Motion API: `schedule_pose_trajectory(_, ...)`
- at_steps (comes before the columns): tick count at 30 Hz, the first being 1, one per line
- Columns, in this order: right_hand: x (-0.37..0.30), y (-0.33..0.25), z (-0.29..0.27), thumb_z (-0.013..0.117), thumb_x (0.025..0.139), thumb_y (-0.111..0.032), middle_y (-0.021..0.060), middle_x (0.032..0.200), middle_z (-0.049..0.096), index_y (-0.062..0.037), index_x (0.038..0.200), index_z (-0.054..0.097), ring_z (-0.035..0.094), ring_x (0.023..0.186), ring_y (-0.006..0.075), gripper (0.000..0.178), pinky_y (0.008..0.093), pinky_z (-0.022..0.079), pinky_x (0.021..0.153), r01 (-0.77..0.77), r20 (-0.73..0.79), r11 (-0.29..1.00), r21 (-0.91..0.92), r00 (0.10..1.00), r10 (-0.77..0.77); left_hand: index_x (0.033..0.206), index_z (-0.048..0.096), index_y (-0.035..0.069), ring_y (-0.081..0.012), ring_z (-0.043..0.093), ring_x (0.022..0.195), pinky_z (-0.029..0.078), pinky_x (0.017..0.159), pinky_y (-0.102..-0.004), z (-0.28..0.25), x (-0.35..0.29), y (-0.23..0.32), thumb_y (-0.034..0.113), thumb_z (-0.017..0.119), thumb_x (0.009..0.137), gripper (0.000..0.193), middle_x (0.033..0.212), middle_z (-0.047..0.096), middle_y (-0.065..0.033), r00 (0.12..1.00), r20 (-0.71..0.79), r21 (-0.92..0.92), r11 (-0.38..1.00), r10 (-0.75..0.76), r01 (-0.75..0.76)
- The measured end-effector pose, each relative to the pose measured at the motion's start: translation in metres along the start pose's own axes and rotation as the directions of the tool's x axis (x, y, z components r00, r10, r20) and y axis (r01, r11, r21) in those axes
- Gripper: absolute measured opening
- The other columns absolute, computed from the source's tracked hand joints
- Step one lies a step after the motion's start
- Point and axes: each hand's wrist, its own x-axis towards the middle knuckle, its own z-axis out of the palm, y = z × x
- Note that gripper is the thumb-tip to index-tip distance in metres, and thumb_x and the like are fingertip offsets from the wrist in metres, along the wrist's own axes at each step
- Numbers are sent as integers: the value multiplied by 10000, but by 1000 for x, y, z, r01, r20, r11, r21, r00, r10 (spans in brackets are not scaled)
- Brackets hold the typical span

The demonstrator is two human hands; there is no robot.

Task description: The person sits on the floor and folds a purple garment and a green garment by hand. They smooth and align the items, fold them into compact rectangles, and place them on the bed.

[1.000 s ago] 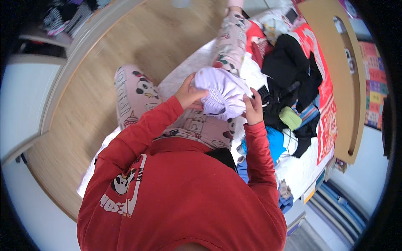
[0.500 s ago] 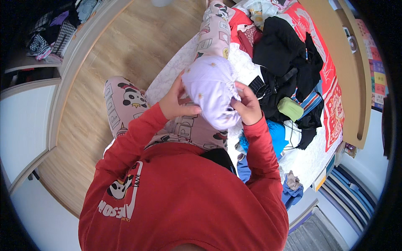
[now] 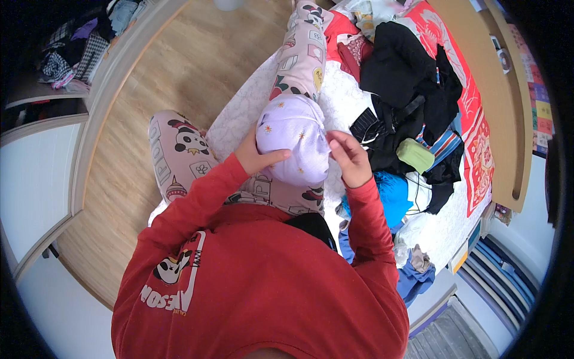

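Note:
A rounded lavender cloth bundle with small orange star-like prints rests over my lap. Its underside is hidden, and I cannot tell what kind of garment it is. My left hand grips its left side, thumb lying across the top and the other fingers out of sight beneath. At the right edge of the bundle, my right hand has thumb and forefinger pinched together at the cloth.
Black clothes lie heaped on the bed to the right, with a light green rolled cloth and a bright blue garment. A red patterned cloth runs along the headboard. Clothes fill an open wardrobe at upper left.
The bundle has turned and come slightly left, showing a smoother, rounder face. My right hand has shifted from its gathered opening to its edge, and my left hand keeps its hold.

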Motion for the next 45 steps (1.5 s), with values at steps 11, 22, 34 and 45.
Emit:
schedule_pose_trajectory(11, -9, -8, 28, 662, 710, -51, 104, 912, 544, -2, 1002, 515, 571, 798, 160, 330, 263, 475, 711, 252, -21, 944, -213, 965, -263, 1304, 160, -18, -230, 378, 1146, 311, 965, -361, 6, -8, 21, 260, 761, 621, 951, 1238, 364, -158, 982, -56, 91, 980, 181, -176)
schedule_pose_trajectory(22, 1, 7, 37, 587, 790, -26, 35, 862, 544, -27, 991, 472, 499, 675, 61, 232, 194, 418, 577, 19, -27, 979, 202, 1000, -14, 1284, 215, 0, -207, 424, 1095, 363, 920, -343, 5, -8, 20, 227, 763, 617, 892, 1202, 406, -125, 983, -4, -18, 982, 186, -186)
schedule_pose_trajectory(34, 9, 45, 57, 545, 839, -124, -32, 744, 509, -75, 1035, 518, 434, 602, 46, 204, 185, 368, 525, -57, 36, 956, 289, 998, 48, 1208, 372, -13, -195, 486, 1009, 400, 868, -321, -9, -10, 27, 218, 710, 647, 694, 1116, 485, -112, 980, 192, -99, 993, -45, 65)
schedule_pose_trajectory(45, -5, -1, 16, 533, 872, -197, -42, 738, 510, -44, 851, 545, 445, 660, 29, 156, 186, 386, 612, 114, -6, 962, 248, 993, -117, 1231, 335, -14, -192, 465, 1040, 368, 902, -328, 3, -2, 36, 198, 716, 670, 711, 1131, 476, -104, 961, 268, -92, 990, -75, 103)
